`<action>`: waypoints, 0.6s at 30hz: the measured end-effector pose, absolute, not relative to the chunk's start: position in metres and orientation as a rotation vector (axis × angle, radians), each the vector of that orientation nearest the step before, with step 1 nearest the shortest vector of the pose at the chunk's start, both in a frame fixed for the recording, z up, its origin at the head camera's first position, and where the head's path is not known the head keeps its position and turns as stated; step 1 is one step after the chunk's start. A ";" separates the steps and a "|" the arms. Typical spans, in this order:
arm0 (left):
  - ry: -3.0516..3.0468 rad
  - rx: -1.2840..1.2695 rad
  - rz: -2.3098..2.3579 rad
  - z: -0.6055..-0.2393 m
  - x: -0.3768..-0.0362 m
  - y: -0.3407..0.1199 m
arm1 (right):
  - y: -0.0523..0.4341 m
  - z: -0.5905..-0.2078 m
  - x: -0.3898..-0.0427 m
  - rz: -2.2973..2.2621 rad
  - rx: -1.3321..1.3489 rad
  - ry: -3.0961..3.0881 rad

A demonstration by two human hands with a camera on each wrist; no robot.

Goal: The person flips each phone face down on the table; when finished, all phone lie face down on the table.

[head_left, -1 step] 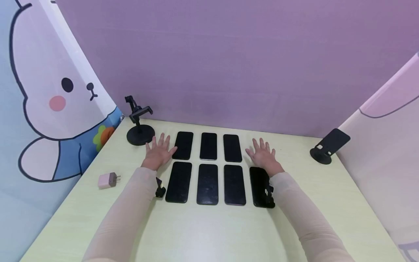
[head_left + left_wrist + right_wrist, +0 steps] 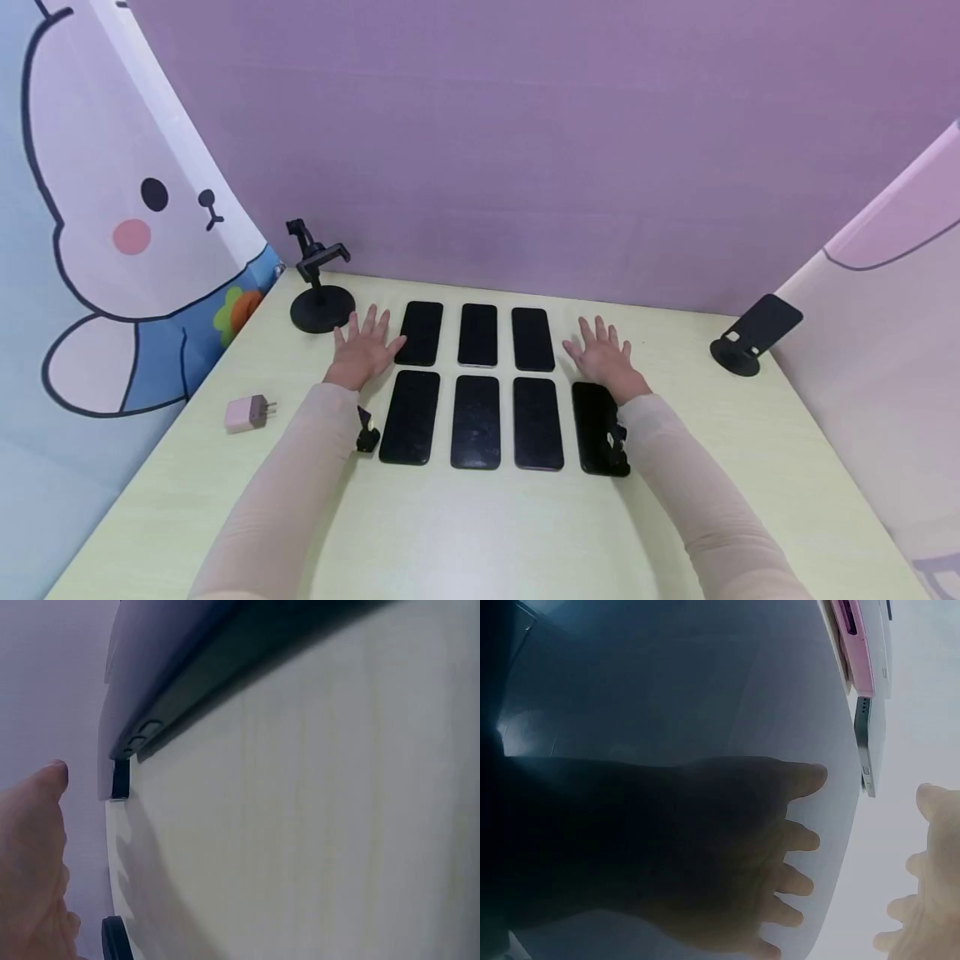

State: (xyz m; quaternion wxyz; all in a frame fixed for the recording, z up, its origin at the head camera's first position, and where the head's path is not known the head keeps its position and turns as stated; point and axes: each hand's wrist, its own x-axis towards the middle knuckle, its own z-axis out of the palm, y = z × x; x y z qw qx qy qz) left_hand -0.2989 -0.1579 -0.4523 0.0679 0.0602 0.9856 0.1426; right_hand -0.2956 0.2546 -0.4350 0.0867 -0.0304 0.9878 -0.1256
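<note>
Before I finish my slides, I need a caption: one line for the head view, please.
Spread left hand and right hand flank three dark phones, four more phones lying nearer.

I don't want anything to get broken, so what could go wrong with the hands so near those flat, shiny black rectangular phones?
Seen from the head, the right hand partly covers the glossy black rectangular phone at the front right, so lowering it might bump the screen. The left hand is spread between the black phone holder with a round base and the flat black phone at the back left, so it could knock the holder or nudge that phone.
</note>
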 end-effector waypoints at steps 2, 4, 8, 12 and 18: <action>2.963 0.187 0.454 -0.451 -0.298 -0.157 | 0.256 -0.435 -0.296 -0.389 -0.092 2.943; 2.954 0.199 0.492 -0.451 -0.297 -0.154 | 0.257 -0.435 -0.295 -0.413 -0.091 2.944; 2.938 0.263 0.594 -0.451 -0.294 -0.141 | 0.263 -0.433 -0.291 -0.483 -0.107 2.955; 2.944 0.366 0.686 -0.445 -0.288 -0.119 | 0.270 -0.427 -0.285 -0.619 -0.140 2.932; 2.920 0.504 0.877 -0.433 -0.280 -0.069 | 0.284 -0.423 -0.271 -0.746 -0.148 2.888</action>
